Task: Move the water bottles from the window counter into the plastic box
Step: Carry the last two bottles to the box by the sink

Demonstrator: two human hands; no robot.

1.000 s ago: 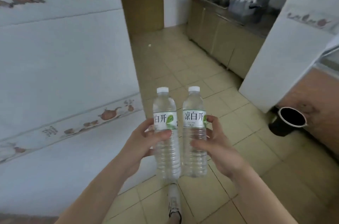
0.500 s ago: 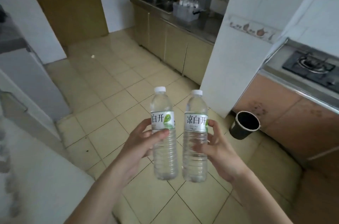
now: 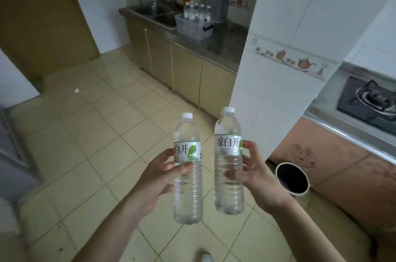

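Note:
I hold two clear water bottles with white caps and white labels upright in front of me, over the tiled floor. My left hand grips the left water bottle around its middle. My right hand grips the right water bottle from the right side. The two bottles are a little apart. Far ahead, a clear plastic box stands on the steel counter beside the sink, with several bottles upright inside it.
A steel counter with a sink and cabinet doors runs along the far right. A white tiled pillar stands to the right, with a gas hob beyond it. A black bin sits on the floor at the pillar's foot. A brown door is at the back left.
The view has swung right and forward: the left wall has left the frame and the counter with the box looks nearer. The bottles have drifted slightly apart; both hands keep their grip.

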